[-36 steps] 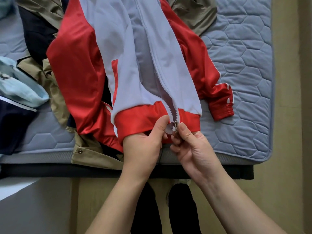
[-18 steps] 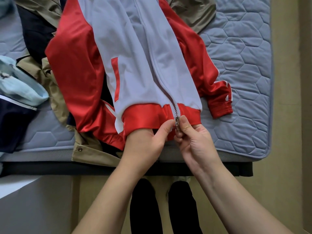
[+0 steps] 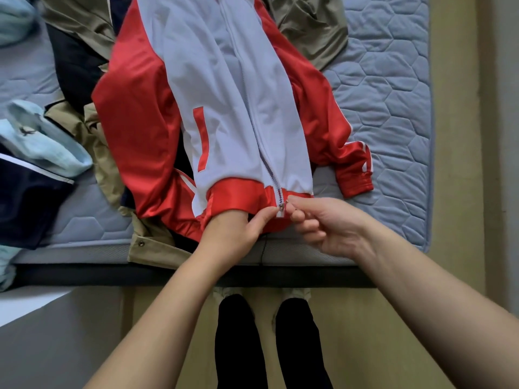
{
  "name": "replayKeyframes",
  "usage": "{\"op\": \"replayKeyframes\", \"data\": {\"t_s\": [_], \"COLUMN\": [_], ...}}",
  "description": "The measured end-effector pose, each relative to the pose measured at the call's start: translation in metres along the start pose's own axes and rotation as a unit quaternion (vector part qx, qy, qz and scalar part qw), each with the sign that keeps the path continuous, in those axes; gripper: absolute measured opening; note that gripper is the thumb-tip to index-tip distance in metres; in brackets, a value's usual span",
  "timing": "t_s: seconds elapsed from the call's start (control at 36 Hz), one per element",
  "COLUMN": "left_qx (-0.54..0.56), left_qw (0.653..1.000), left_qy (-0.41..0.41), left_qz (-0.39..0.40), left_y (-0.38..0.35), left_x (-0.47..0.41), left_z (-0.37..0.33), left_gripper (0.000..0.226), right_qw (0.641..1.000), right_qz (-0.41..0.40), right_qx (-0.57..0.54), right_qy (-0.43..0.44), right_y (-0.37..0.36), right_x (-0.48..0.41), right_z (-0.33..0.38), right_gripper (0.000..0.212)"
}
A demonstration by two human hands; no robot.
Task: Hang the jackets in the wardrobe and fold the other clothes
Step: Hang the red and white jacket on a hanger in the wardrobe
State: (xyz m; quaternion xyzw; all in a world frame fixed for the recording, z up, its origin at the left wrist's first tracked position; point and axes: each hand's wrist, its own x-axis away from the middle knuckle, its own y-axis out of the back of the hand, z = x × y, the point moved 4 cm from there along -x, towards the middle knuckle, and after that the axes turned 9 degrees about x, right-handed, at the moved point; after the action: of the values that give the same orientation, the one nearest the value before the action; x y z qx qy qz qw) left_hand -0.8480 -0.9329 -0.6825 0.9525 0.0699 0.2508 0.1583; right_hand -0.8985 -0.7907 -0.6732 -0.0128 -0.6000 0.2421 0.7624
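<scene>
A red and pale-grey track jacket (image 3: pixel 224 102) lies front-up on the bed, its red hem at the near edge. My left hand (image 3: pixel 238 231) pinches the hem just left of the zipper's bottom end. On the other side, my right hand (image 3: pixel 323 223) grips the small metal zipper pull (image 3: pixel 281 206) between thumb and fingers. The zipper runs closed up the jacket's middle; only a short stretch at the hem shows bare teeth. The jacket's right sleeve (image 3: pixel 354 172) lies bent on the mattress.
A blue-grey quilted mattress (image 3: pixel 393 94) carries a pile of other clothes: khaki garments (image 3: pixel 309 26), a dark navy piece (image 3: pixel 28 203) and a light-blue shirt (image 3: pixel 42 141) at the left. My black-socked feet (image 3: pixel 266 341) stand on the wooden floor below the bed edge.
The jacket's hem has slid a little right along the bed edge. My right hand has opened out from the left one, still on the zipper pull.
</scene>
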Motion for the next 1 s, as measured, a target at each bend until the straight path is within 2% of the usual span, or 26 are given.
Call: {"op": "replayKeyframes", "data": {"t_s": [0.08,0.19,0.28,0.33,0.36,0.39,0.44,0.53,0.56,0.61,0.67,0.72,0.75,0.81,0.86,0.94,1.0], "left_qx": [0.009,0.016,0.007,0.009,0.020,0.032,0.041,0.065,0.062,0.009,-0.045,-0.097,-0.147,-0.248,-0.266,-0.250,-0.245], "left_qw": [1.000,1.000,1.000,1.000,0.999,0.998,0.996,0.977,0.963,0.919,0.894,0.926,0.946,0.956,0.959,0.968,0.968], "left_qy": [-0.008,-0.014,-0.012,0.003,0.020,0.036,0.075,0.204,0.258,0.358,0.380,0.317,0.260,0.157,0.098,0.015,-0.022], "left_qz": [0.002,0.004,0.016,0.029,0.033,0.031,0.014,0.020,0.051,0.165,0.231,0.182,0.128,0.021,-0.002,-0.015,-0.044], "left_y": [0.005,0.016,0.022,0.020,0.019,0.018,0.020,0.028,0.028,0.031,0.040,0.051,0.058,0.066,0.058,0.044,0.042], "left_x": [0.000,0.002,0.006,0.014,0.019,0.024,0.028,0.027,0.026,0.032,0.033,0.022,0.014,-0.002,-0.018,-0.036,-0.040], "left_z": [0.001,0.007,0.020,0.030,0.037,0.044,0.059,0.067,0.066,0.051,0.029,0.002,-0.011,-0.038,-0.051,-0.062,-0.062], "left_gripper": [0.052,0.044,0.053,0.041,0.027,0.022,0.028,0.038,0.045,0.060,0.063,0.053,0.046,0.041,0.047,0.023,0.019], "right_qw": [0.999,0.999,0.997,0.992,0.989,0.988,0.989,0.982,0.977,0.971,0.969,0.968,0.968,0.965,0.965,0.970,0.977], "right_qz": [0.007,0.005,-0.003,-0.022,-0.028,-0.033,-0.040,-0.065,-0.075,-0.090,-0.094,-0.090,-0.085,-0.064,-0.041,-0.020,-0.024], "right_qx": [-0.034,-0.019,-0.049,-0.072,-0.072,-0.062,-0.008,0.112,0.143,0.174,0.185,0.194,0.202,0.223,0.236,0.217,0.179], "right_qy": [0.007,0.032,0.063,0.103,0.122,0.135,0.141,0.138,0.138,0.139,0.136,0.129,0.126,0.119,0.111,0.110,0.115], "right_y": [-0.007,-0.021,-0.027,-0.025,-0.023,-0.022,-0.023,-0.031,-0.033,-0.035,-0.036,-0.039,-0.041,-0.047,-0.052,-0.058,-0.056], "right_x": [-0.005,-0.015,-0.022,-0.027,-0.028,-0.029,-0.031,-0.029,-0.027,-0.020,-0.011,-0.001,0.003,0.009,0.013,0.017,0.016], "right_z": [0.007,0.019,0.039,0.062,0.074,0.084,0.097,0.096,0.093,0.088,0.085,0.085,0.086,0.088,0.091,0.098,0.105], "right_gripper": [0.027,0.027,0.028,0.027,0.028,0.029,0.030,0.028,0.028,0.029,0.030,0.031,0.031,0.031,0.032,0.032,0.032]}}
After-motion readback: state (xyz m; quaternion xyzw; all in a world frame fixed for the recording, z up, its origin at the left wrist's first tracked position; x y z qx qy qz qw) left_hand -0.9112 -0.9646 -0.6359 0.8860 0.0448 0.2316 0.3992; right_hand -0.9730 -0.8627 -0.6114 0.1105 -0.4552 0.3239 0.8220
